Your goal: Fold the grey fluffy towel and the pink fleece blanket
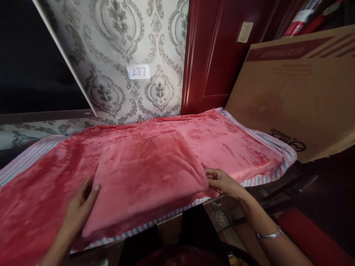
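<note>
A folded pink-red plush blanket point(149, 170) lies as a flat, thick rectangle in front of me. It rests on a larger spread of the same pink-red plush point(230, 144). My left hand point(80, 208) is at the folded blanket's left edge, thumb and fingers apart, the thumb touching the fabric. Its fingertips are partly hidden. At the opposite edge, near the front right corner, my right hand point(222, 183) pinches the folded blanket between thumb and fingers. A silver bracelet point(269, 234) circles my right wrist.
Striped cloth point(260, 180) edges the plush spread. A large cardboard box point(299, 92) leans at the right beside a dark red door panel point(210, 51). A black screen point(39, 59) stands at the back left. A paper marked 277 point(138, 71) is on the patterned wall.
</note>
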The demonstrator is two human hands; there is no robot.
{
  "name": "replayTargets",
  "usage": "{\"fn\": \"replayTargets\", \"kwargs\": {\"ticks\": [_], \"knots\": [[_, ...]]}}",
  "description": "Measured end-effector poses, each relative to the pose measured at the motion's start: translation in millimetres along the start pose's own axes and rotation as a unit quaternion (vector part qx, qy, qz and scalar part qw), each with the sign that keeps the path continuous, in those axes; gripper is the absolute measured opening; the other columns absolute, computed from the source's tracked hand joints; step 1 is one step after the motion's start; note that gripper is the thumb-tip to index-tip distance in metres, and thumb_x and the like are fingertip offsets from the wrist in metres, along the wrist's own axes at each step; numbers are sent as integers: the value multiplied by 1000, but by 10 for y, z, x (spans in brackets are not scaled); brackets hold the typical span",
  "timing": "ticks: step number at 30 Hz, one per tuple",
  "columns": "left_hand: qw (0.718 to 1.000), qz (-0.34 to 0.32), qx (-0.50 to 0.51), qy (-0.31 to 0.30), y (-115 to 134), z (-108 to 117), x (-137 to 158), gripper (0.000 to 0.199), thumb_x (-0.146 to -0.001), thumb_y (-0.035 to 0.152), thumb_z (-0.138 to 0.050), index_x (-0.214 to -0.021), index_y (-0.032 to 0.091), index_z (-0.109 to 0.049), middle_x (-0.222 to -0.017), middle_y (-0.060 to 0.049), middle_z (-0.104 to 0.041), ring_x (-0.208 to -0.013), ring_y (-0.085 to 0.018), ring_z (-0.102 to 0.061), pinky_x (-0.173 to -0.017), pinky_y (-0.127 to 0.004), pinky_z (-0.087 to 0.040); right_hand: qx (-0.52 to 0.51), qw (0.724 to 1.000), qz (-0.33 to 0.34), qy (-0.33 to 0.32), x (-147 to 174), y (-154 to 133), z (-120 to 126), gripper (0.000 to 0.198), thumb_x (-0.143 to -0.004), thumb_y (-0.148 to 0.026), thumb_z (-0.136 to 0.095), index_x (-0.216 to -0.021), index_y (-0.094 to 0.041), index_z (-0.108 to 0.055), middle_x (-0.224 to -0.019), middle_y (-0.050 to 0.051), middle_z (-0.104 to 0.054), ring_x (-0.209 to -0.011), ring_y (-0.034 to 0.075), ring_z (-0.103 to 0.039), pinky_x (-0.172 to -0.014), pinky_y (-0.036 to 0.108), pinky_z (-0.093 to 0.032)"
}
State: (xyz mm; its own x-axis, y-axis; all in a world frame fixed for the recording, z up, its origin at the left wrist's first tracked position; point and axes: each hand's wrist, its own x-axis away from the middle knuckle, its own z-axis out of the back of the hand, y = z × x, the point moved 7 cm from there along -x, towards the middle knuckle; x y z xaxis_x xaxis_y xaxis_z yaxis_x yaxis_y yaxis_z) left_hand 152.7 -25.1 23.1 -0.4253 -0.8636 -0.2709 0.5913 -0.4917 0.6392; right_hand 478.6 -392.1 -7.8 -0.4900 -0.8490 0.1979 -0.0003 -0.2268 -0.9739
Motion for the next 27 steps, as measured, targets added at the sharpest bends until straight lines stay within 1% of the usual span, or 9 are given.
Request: {"fn": "replayTargets", "kwargs": {"ticks": [3, 5, 7, 10, 13, 17, 20, 23, 27], "knots": [[997, 68, 46, -7, -133, 161, 446, 74, -67, 82, -50, -109, 24, -69, -109, -9, -76, -106, -34, -69, -92, -45, -56, -16, 1000, 3, 17, 30, 78, -22, 43, -66, -54, -78, -82, -19, -60, -58, -7, -53, -37, 4, -32, -39, 22, -19], [995, 83, 55, 12, -115, 243, 647, 73, -59, 88, -54, -94, 25, -69, -95, -7, -77, -94, -33, -70, -82, -43, -57, -21, 999, -6, 31, 48, 128, -24, 46, -64, -59, -78, -79, -19, -59, -52, -8, -49, -37, 5, -32, -40, 22, -19], [994, 84, 65, 32, -63, 285, 765, 74, -55, 89, -57, -88, 24, -66, -84, -6, -74, -83, -30, -69, -75, -40, -56, -21, 998, -14, 56, 76, 170, -11, 48, -65, -63, -77, -76, -20, -58, -45, -9, -44, -37, 6, -33, -41, 23, -20], [993, 67, 96, 33, 6, 279, 836, 67, -59, 84, -63, -83, 21, -64, -78, -5, -69, -75, -25, -66, -73, -36, -54, -34, 994, -8, 100, 146, 220, 7, 53, -67, -69, -75, -77, -21, -57, -42, -8, -43, -39, 8, -35, -44, 23, -22], [991, 46, 127, 21, 25, 261, 876, 60, -64, 80, -65, -77, 20, -66, -85, -7, -68, -84, -24, -65, -80, -35, -54, -63, 991, -13, 121, 217, 305, -12, 56, -68, -73, -74, -82, -22, -56, -43, -7, -45, -41, 9, -35, -46, 24, -24], [989, 40, 140, -8, 26, 239, 946, 54, -64, 75, -69, -66, 21, -66, -100, -10, -68, -106, -28, -61, -97, -39, -50, -76, 988, -17, 134, 254, 374, -37, 55, -70, -74, -72, -82, -22, -56, -43, -5, -48, -43, 11, -37, -47, 25, -28], [986, 51, 157, -28, 12, 253, 962, 51, -66, 73, -68, -70, 22, -69, -99, -10, -68, -111, -30, -59, -103, -42, -47, -75, 985, -8, 154, 241, 355, -26, 54, -66, -73, -75, -75, -24, -55, -47, -2, -51, -45, 13, -42, -47, 27, -33], [983, 69, 165, -41, -31, 296, 935, 52, -67, 74, -66, -73, 23, -70, -102, -10, -69, -112, -30, -59, -105, -42, -46, -93, 978, -9, 186, 227, 357, -3, 50, -62, -69, -78, -69, -25, -54, -48, -2, -49, -45, 14, -42, -46, 28, -34], [980, 72, 161, -92, -33, 273, 899, 57, -62, 78, -67, -70, 22, -70, -111, -12, -69, -109, -30, -62, -100, -38, -49, -99, 974, -15, 203, 225, 409, 3, 49, -61, -68, -79, -69, -25, -56, -49, -2, -48, -45, 14, -40, -45, 28, -33]]}}
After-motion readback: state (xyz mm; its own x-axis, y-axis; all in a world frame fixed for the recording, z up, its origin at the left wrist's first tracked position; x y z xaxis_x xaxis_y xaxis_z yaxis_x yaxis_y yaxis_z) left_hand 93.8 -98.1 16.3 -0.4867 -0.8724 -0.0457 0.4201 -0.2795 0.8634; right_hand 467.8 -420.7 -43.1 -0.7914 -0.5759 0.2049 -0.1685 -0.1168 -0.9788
